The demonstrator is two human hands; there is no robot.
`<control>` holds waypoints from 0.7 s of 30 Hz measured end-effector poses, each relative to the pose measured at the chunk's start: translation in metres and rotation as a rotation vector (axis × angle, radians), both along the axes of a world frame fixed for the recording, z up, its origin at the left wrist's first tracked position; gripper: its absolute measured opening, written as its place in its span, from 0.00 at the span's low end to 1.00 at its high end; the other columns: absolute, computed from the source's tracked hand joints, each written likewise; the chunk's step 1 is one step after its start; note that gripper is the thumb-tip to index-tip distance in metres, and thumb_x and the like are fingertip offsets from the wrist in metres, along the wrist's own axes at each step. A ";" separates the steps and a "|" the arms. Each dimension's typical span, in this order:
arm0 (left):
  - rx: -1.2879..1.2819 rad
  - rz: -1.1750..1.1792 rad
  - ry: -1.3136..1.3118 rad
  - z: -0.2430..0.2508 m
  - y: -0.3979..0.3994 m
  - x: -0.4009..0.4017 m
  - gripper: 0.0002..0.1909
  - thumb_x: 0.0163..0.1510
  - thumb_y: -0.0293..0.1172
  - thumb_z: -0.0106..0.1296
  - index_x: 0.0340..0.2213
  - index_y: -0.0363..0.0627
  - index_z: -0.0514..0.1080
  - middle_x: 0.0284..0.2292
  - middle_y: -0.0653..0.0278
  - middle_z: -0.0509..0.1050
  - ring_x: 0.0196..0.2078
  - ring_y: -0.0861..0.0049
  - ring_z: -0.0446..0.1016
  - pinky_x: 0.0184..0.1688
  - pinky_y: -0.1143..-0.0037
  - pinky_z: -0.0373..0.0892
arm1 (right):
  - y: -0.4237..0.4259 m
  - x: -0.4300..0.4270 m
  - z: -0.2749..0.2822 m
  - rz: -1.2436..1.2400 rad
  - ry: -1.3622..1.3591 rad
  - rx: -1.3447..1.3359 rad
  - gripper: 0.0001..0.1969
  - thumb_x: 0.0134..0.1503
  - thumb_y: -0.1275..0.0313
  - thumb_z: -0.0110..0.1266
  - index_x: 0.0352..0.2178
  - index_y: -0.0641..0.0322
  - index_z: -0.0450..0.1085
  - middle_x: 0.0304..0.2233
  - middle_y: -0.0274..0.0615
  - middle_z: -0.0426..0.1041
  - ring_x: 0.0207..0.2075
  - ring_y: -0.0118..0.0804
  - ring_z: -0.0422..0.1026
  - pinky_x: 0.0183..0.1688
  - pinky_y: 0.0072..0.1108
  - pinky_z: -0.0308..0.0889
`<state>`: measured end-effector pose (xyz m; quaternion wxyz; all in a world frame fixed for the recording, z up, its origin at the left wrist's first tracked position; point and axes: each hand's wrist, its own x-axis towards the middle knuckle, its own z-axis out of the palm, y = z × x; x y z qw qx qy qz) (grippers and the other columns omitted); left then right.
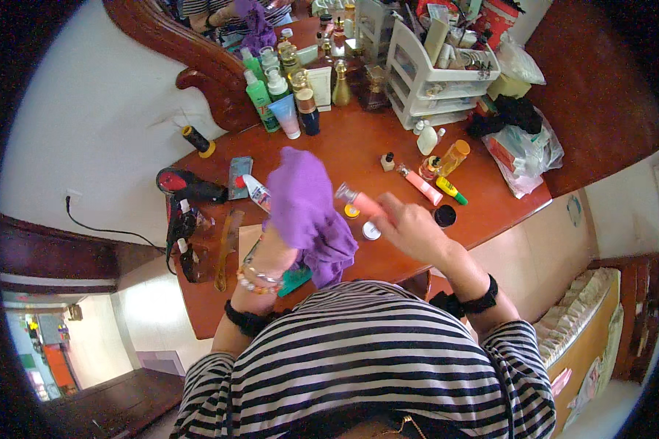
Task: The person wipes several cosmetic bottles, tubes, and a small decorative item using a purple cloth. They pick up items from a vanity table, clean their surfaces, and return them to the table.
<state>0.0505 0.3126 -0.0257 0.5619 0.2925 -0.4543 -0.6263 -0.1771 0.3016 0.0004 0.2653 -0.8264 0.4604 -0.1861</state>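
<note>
A purple cloth [302,192] covers my left hand [291,230] and hangs down from it over the wooden dresser top [346,142]; the fingers are hidden beneath the fabric. My right hand [412,225] grips a pink tube with a clear cap [365,203], its capped end pointing toward the cloth. Just below the tube are a small yellow lid [351,210] and a round white-topped jar [371,230]. Another pink tube [424,187] lies beyond my right hand, beside a yellow tube with a green cap [451,190]. A black round jar [445,216] stands near my right wrist.
Bottles, including a green spray bottle [261,101], stand before the mirror. A white drawer unit [417,82] is at the back right, with plastic bags [527,142] beside it. A hair dryer [189,185], a thread spool [196,140] and a yellowish ruler-like strip [228,249] lie at the left.
</note>
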 end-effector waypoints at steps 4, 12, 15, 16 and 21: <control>-0.738 0.247 -1.124 0.030 0.000 -0.034 0.16 0.48 0.36 0.44 0.35 0.36 0.63 0.33 0.53 0.66 0.35 0.61 0.67 0.34 0.71 0.63 | 0.013 0.008 0.029 0.089 -0.020 0.014 0.13 0.50 0.64 0.43 0.29 0.65 0.59 0.17 0.55 0.67 0.20 0.56 0.68 0.22 0.40 0.63; 0.147 -0.138 -0.358 0.026 0.012 -0.029 0.14 0.51 0.35 0.40 0.33 0.35 0.67 0.30 0.61 0.72 0.31 0.75 0.71 0.34 0.79 0.66 | 0.017 0.000 0.052 0.236 -0.148 0.325 0.13 0.52 0.64 0.44 0.31 0.65 0.61 0.17 0.50 0.67 0.19 0.47 0.67 0.22 0.31 0.62; 0.545 -0.167 0.076 0.022 0.009 -0.034 0.16 0.54 0.42 0.37 0.31 0.41 0.67 0.29 0.63 0.71 0.30 0.77 0.70 0.34 0.79 0.67 | 0.014 0.003 0.035 0.243 -0.230 0.167 0.14 0.51 0.61 0.45 0.29 0.63 0.61 0.18 0.56 0.66 0.22 0.57 0.67 0.23 0.38 0.61; 0.559 -0.126 0.151 0.021 0.007 -0.034 0.17 0.54 0.43 0.38 0.30 0.41 0.67 0.28 0.64 0.70 0.30 0.77 0.70 0.33 0.78 0.67 | 0.014 0.008 0.032 0.165 -0.254 0.169 0.14 0.51 0.61 0.46 0.30 0.63 0.61 0.18 0.56 0.66 0.22 0.57 0.67 0.22 0.37 0.61; 0.338 0.024 0.377 0.012 -0.002 -0.020 0.19 0.54 0.47 0.36 0.33 0.44 0.65 0.30 0.65 0.70 0.32 0.77 0.68 0.35 0.76 0.66 | 0.025 0.039 0.039 -0.045 -0.532 0.640 0.16 0.56 0.61 0.40 0.36 0.66 0.60 0.16 0.37 0.67 0.15 0.25 0.65 0.18 0.15 0.61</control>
